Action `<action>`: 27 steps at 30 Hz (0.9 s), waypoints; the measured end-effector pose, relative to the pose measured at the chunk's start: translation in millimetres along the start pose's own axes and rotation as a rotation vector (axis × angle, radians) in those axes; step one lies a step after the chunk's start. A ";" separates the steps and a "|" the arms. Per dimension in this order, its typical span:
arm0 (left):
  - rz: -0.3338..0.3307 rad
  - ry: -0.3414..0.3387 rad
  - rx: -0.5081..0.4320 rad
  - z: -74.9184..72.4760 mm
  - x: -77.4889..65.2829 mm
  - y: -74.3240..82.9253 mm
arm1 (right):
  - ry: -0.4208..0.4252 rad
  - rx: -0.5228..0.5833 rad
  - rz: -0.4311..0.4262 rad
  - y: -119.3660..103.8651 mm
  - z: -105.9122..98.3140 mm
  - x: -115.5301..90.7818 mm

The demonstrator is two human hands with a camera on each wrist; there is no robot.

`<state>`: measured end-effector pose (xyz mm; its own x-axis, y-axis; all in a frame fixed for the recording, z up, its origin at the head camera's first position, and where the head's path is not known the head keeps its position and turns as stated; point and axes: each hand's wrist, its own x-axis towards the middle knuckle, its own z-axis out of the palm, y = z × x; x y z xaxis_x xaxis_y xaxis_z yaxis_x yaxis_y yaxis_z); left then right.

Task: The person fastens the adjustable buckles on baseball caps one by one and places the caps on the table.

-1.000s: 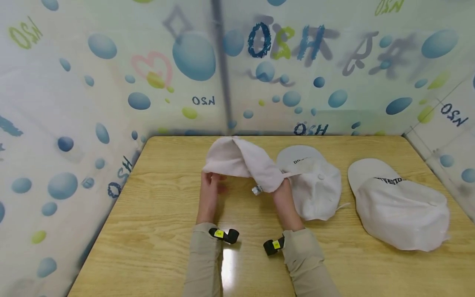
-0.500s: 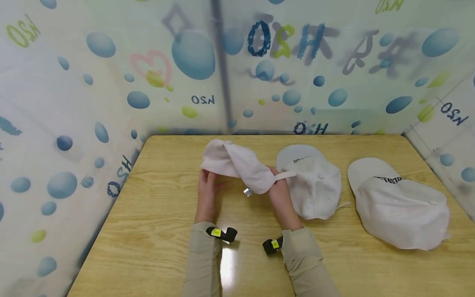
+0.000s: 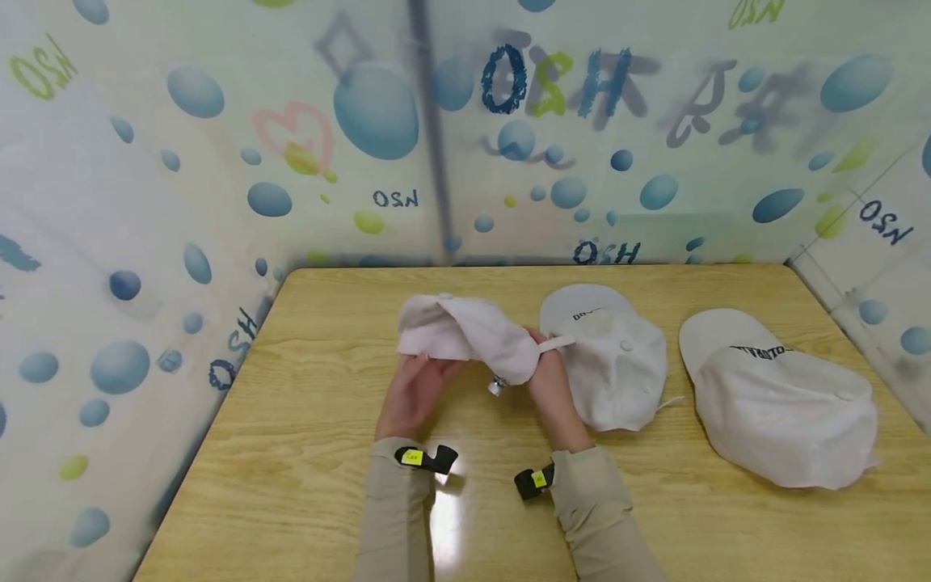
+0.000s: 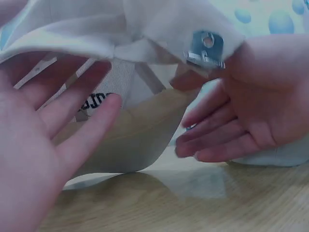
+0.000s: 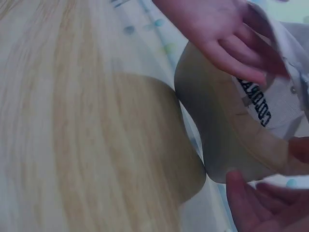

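Note:
A white baseball cap (image 3: 473, 323) is held up over the table, its crown sagging inward. My left hand (image 3: 418, 392) is at its left side; in the left wrist view the straight fingers (image 4: 89, 128) reach under the edge into the crown. My right hand (image 3: 553, 388) pinches the cap's right side between thumb and fingers, near the loose strap end (image 3: 557, 343). A metal buckle (image 4: 205, 48) hangs from the strap side. The brim (image 5: 212, 130) points down to the table, and dark lettering (image 5: 256, 104) shows through inside the crown.
Two more white caps stand on the wooden table (image 3: 291, 469): one cap (image 3: 618, 364) right beside my right hand, another cap (image 3: 785, 412) farther right. A printed wall sheet (image 3: 509, 186) rises behind the table's far edge.
The cap has dropped slightly and come closer, with its left part lower. My left hand has turned and its fingers have spread open under the edge. The right hand has shifted a little left.

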<state>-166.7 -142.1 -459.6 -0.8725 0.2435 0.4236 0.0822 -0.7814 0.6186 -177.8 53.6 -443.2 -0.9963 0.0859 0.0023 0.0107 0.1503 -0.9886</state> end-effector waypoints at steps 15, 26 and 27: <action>0.014 0.214 -0.137 1.8 -1.2 7.1 | -0.195 0.606 0.248 -2.2 -3.2 -0.5; 0.013 0.227 -0.179 3.0 -4.6 14.8 | -0.365 0.778 0.139 -11.9 -4.7 -6.2; 0.014 0.227 -0.179 2.8 -4.6 15.1 | -0.381 0.760 0.120 -12.7 -5.0 -7.0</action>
<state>-160.1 -153.5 -450.4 -0.9592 0.1127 0.2594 0.0262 -0.8779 0.4782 -170.5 56.0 -429.8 -0.9541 -0.2985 -0.0247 0.1933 -0.5509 -0.8119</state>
